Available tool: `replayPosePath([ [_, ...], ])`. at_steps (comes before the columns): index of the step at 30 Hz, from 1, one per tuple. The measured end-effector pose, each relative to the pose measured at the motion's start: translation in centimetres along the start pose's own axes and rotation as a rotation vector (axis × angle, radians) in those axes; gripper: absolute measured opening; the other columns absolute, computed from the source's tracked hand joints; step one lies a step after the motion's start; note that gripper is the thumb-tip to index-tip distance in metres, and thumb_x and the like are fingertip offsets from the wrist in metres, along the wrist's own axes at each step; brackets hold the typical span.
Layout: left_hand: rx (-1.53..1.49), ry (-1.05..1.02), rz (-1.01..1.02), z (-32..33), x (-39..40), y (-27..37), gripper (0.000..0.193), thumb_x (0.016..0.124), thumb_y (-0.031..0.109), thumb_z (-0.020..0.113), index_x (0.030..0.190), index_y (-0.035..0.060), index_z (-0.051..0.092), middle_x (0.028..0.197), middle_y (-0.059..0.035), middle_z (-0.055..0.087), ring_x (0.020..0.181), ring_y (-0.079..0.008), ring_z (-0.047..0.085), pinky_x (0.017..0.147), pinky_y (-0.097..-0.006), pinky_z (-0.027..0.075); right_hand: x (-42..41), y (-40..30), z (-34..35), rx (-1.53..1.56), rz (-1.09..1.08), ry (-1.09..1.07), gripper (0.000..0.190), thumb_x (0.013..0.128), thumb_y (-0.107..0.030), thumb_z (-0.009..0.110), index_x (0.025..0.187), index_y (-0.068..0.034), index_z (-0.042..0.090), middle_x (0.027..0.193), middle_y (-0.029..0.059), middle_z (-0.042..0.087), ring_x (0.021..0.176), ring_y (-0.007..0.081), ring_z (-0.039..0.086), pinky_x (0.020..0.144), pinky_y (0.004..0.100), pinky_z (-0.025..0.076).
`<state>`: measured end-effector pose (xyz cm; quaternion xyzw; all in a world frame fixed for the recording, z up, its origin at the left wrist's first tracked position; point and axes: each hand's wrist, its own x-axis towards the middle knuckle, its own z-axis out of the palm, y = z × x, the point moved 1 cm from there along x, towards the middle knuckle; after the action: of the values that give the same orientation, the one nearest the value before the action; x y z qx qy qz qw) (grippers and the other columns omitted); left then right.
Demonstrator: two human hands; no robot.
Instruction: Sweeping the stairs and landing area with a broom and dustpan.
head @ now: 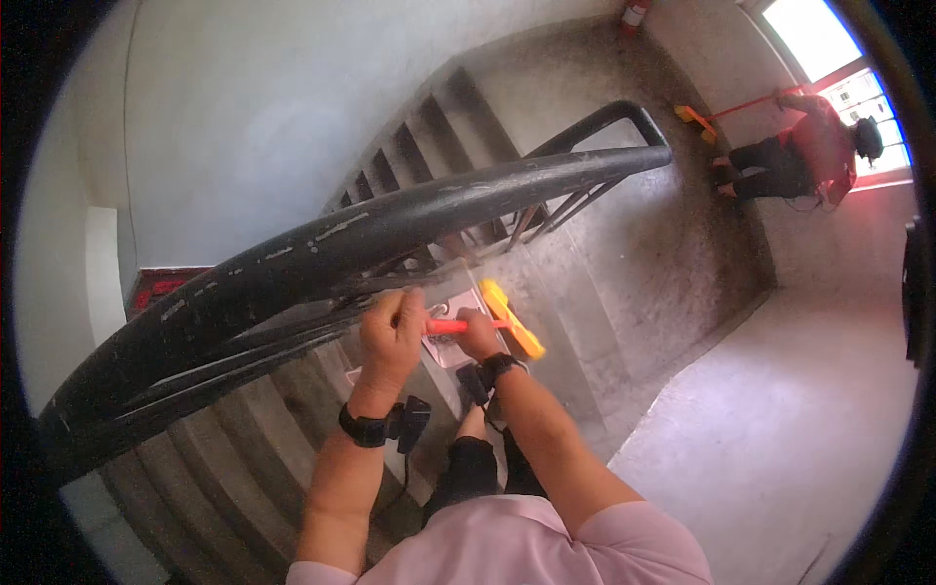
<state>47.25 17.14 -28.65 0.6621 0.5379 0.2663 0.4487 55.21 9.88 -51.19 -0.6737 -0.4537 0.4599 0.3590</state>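
Observation:
Both of my hands are closed around the red handle (444, 327) of a broom. My left hand (393, 329) grips it near its upper end, beside the black handrail. Farther down the handle is my right hand (479, 336), closer to the bristles. The yellow broom head (513, 319) is over a concrete stair step, to the right of my right hand. Beneath my hands is a pale pink flat object (452, 354), possibly a dustpan, partly hidden by my hands and the handle. Each wrist wears a black strap with a small device on it.
A worn black metal handrail (439, 197) runs across the stairwell at my left. Concrete steps (241, 439) descend or rise on both sides of it. At the landing, another person (812, 153) holds a red-handled broom with a yellow head (695, 123) by the window. A fire extinguisher (633, 14) stands beyond.

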Motion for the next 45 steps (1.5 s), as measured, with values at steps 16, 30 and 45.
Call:
replayPosePath([
  [16, -0.147, 0.034, 0.217, 1.4, 0.2, 2.7, 0.013, 0.091, 0.007, 0.039, 0.083, -0.0001, 0.046, 0.068, -0.0054, 0.050, 0.060, -0.0100, 0.048, 0.061, -0.0244, 0.043, 2.0, -1.7, -0.3, 0.083, 0.059, 0.066, 0.008, 0.065, -0.005, 0.058, 0.068, -0.001, 0.052, 0.073, 0.0217, 0.055, 0.073, 0.0413, 0.052, 0.063, 0.0449, 0.042],
  [30, -0.127, 0.132, 0.052, 1.2, 2.1, -1.2, 0.013, 0.093, 0.009, 0.036, 0.098, -0.0005, 0.045, 0.065, -0.0039, 0.044, 0.058, -0.0130, 0.045, 0.067, -0.0341, 0.047, 2.2, 0.4, -0.9, -0.104, 0.013, -0.174, 0.010, 0.066, -0.008, 0.058, 0.074, -0.005, 0.060, 0.072, 0.0194, 0.059, 0.072, 0.0381, 0.057, 0.067, 0.0445, 0.046],
  [45, -0.091, 0.210, 0.107, 0.5, 0.9, 0.7, 0.014, 0.092, 0.007, 0.038, 0.101, -0.0008, 0.046, 0.067, -0.0047, 0.048, 0.060, -0.0116, 0.048, 0.066, -0.0294, 0.047, 1.0, -0.8, -1.5, -0.190, 0.070, -0.201, 0.007, 0.067, -0.008, 0.056, 0.072, -0.004, 0.058, 0.075, 0.0194, 0.060, 0.075, 0.0366, 0.059, 0.065, 0.0433, 0.047],
])
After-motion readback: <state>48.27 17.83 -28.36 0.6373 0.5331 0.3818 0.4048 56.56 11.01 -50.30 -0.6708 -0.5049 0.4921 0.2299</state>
